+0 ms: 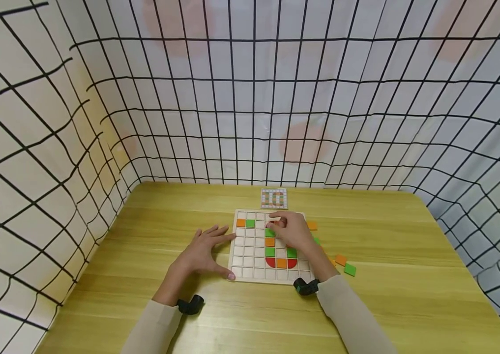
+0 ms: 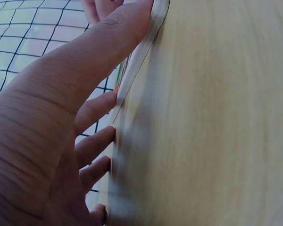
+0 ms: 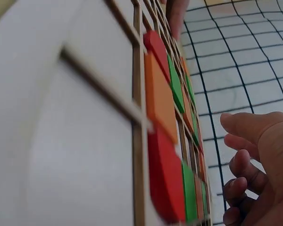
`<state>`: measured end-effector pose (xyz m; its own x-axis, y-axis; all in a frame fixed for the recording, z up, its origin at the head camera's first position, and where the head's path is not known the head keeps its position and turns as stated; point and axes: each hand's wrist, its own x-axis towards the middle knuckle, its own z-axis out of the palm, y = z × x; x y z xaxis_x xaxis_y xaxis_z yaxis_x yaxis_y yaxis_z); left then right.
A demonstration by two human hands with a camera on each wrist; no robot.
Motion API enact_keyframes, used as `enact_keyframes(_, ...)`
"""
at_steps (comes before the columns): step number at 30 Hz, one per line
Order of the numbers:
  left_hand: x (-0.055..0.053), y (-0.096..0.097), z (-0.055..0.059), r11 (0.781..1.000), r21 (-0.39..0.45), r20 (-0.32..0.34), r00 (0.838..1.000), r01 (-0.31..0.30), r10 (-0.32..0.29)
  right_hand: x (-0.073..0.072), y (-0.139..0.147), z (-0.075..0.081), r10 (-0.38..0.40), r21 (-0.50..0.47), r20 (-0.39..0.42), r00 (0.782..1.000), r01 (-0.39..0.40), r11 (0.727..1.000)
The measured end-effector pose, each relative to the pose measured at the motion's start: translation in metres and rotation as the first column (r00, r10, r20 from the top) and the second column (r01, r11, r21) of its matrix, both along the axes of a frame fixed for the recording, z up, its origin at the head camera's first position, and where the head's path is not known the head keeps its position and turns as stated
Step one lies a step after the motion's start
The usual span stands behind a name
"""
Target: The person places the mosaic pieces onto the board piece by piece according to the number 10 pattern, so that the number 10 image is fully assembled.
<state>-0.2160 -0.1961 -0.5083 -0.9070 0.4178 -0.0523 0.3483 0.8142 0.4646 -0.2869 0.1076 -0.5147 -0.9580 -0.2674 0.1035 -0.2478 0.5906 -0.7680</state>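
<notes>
A pale grid board (image 1: 248, 250) lies on the table. Orange tiles (image 1: 281, 263), green tiles (image 1: 291, 252) and red rounded tiles (image 1: 270, 262) form part of a ring on it; one orange and one green tile sit at its upper left. My left hand (image 1: 203, 250) is spread along the board's left side, thumb at the near corner and index fingertip at the edge. Over the ring's upper left, my right hand (image 1: 293, 232) holds thumb and index finger apart, close above a red piece. In the right wrist view, nothing shows between these fingers (image 3: 243, 123).
A small printed pattern card (image 1: 274, 198) lies just beyond the board. Loose orange tiles (image 1: 340, 259) and a loose green tile (image 1: 349, 269) are scattered to the right, some partly hidden by my right arm. Grid-patterned white walls (image 1: 214, 128) surround the wooden table (image 1: 400, 275).
</notes>
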Motion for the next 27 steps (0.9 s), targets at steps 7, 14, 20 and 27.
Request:
enact_keyframes(7,-0.001,0.000,-0.002,1.000,-0.001,-0.004,1.000,0.004,-0.004,0.001,0.043,0.000,-0.089,0.039,-0.007,0.996,0.089,0.995)
enact_keyframes(14,0.000,-0.001,-0.001,1.000,0.004,-0.009,1.000,0.005,-0.005,-0.003,0.079,-0.005,-0.134,0.101,-0.036,0.990,0.137,0.985)
enact_keyframes(20,0.000,-0.001,-0.002,1.000,0.004,-0.009,1.000,0.005,-0.005,-0.004,0.105,-0.011,-0.158,0.145,-0.010,0.987,0.158,0.977)
enact_keyframes(27,-0.001,0.000,-0.003,1.000,0.002,-0.015,1.000,0.008,-0.007,-0.001,0.125,-0.015,-0.168,0.138,0.025,0.985,0.163,0.977)
